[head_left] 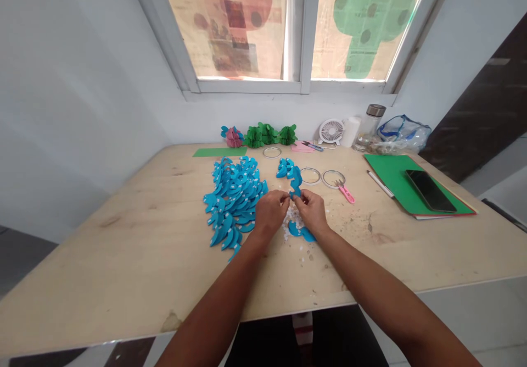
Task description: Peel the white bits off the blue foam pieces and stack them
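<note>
Your left hand (269,211) and right hand (312,211) pinch one blue paper piece (295,190) together; the blue pile (233,199) lies left, pink scissors (345,190) right.

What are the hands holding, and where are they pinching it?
Both the left hand and the right hand pinch one small blue paper piece at its lower end, fingertips meeting just above the table. The exact grip spot is too small to tell.

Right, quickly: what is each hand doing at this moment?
Left hand: fingers pinched shut on the small blue paper piece.
Right hand: pinching the same blue piece from the other side.
</note>
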`<state>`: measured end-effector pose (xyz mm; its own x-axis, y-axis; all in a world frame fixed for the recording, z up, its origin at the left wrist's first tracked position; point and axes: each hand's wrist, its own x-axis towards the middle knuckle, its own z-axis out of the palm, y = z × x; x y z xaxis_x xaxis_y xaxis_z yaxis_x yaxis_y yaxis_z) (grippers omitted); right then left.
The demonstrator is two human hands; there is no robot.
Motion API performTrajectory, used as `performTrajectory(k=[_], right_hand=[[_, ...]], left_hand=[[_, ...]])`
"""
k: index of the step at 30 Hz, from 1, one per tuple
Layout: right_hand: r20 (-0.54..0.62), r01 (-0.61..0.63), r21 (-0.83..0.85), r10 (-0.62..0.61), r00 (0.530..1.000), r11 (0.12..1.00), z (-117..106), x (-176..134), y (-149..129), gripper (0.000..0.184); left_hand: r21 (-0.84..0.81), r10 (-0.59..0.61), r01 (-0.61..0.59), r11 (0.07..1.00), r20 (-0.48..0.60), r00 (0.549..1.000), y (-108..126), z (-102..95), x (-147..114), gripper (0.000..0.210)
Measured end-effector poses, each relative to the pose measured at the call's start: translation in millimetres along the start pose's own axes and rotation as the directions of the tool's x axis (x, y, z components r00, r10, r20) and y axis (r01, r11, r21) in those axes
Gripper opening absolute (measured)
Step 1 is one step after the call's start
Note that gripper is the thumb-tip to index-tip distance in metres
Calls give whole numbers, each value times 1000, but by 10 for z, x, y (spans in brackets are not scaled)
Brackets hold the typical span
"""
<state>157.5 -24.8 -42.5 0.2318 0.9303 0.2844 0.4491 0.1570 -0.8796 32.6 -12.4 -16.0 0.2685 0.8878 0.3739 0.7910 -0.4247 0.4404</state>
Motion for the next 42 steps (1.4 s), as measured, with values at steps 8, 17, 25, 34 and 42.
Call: performTrajectory(k=[8, 17, 25, 34, 42], right_hand=[[12, 46, -63, -45, 999, 997, 13, -12, -1, 24], [21, 58, -45, -57, 998, 997, 16, -13, -6, 23], [52, -45, 233, 34, 998, 971, 35, 39, 53, 27], [118, -106, 345, 68, 991, 933, 33, 45, 50, 30], [132, -150, 399, 106, 986, 905, 28, 40, 20, 31]], left_hand=[[58, -1, 0, 998, 16, 1000, -18, 20, 1, 20], [-90, -58, 57, 994, -13, 998, -25, 18, 20, 16], [-541, -247, 245, 804, 70, 966, -142, 52, 59, 13], [-687, -295, 340, 642, 188, 937, -79, -83, 23, 12], [-715, -304, 368, 594, 224, 926, -73, -108, 27, 10]])
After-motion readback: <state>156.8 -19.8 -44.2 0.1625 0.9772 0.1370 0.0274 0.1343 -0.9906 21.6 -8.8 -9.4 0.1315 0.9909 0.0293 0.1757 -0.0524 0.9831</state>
